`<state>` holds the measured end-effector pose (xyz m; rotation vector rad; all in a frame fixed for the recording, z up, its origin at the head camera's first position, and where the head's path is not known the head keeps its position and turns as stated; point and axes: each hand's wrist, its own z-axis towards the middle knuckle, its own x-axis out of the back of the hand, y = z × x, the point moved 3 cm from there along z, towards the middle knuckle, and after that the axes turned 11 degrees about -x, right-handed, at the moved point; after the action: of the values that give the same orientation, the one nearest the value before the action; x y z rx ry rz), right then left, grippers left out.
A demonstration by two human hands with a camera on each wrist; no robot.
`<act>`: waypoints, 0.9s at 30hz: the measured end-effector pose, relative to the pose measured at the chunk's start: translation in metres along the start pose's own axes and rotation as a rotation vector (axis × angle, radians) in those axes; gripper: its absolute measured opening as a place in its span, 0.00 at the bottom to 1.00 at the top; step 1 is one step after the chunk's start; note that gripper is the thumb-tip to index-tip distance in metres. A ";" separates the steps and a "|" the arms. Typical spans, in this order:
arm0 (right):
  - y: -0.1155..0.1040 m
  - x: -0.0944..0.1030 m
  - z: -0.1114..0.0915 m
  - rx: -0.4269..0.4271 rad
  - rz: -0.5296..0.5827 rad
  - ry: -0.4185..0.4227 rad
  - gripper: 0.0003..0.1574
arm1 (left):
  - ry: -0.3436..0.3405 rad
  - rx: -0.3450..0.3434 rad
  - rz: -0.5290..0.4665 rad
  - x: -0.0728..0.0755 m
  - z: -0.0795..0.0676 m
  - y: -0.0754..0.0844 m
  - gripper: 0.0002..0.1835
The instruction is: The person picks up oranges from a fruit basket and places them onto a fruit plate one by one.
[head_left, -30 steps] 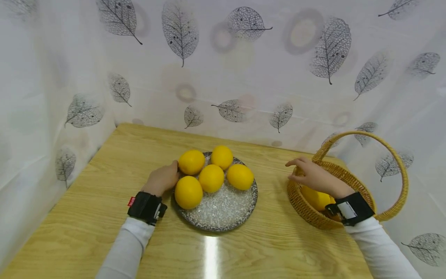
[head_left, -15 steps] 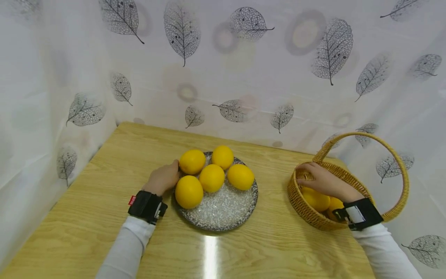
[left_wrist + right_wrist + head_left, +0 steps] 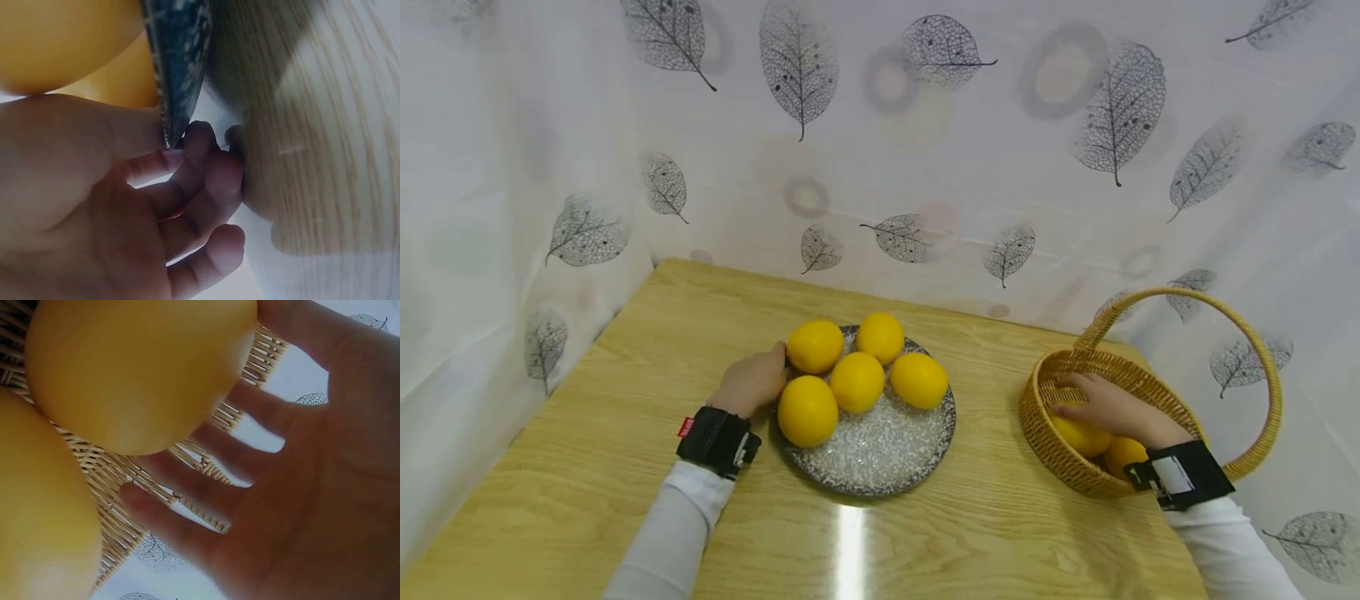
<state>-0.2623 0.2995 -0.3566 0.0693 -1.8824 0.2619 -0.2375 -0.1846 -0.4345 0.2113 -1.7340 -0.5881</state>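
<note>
In the head view, my left hand (image 3: pixel 751 382) pinches the left rim of a grey speckled plate (image 3: pixel 880 450). The left wrist view shows its thumb above the plate edge (image 3: pixel 181 69) and curled fingers beneath. Several smooth yellow fruits, round to oval, rest on the plate, one (image 3: pixel 807 411) nearest this hand. At the right, my right hand (image 3: pixel 1112 407) reaches inside a wicker basket (image 3: pixel 1063 467), over a yellow fruit (image 3: pixel 1078 433). Its fingers spread behind that fruit (image 3: pixel 140 375) in the right wrist view, with the thumb toward the other side. A second fruit (image 3: pixel 1123 454) lies beside it.
The basket's tall arched handle (image 3: pixel 1262 358) rises behind and right of my right forearm. Both stand on a wood-grain table (image 3: pixel 715 300). A white curtain (image 3: pixel 880 167) printed with leaves hangs along the back and sides.
My right hand has come from the basket's left rim down inside the basket, over the fruit. The left hand still holds the plate, and the fruits on it have not moved.
</note>
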 end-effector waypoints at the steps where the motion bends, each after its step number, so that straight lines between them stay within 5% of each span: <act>1: 0.001 -0.001 0.000 -0.008 -0.007 -0.006 0.36 | 0.000 0.000 0.002 0.000 0.000 0.000 0.21; 11: 0.004 -0.007 -0.004 -0.024 0.014 -0.124 0.37 | -0.018 0.017 0.008 0.005 -0.003 0.006 0.28; 27: -0.007 -0.009 -0.005 -0.010 -0.051 -0.090 0.29 | -0.028 0.029 -0.004 0.006 -0.003 0.006 0.27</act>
<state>-0.2533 0.2933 -0.3626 0.1238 -1.9685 0.2180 -0.2353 -0.1831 -0.4260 0.2282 -1.7704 -0.5713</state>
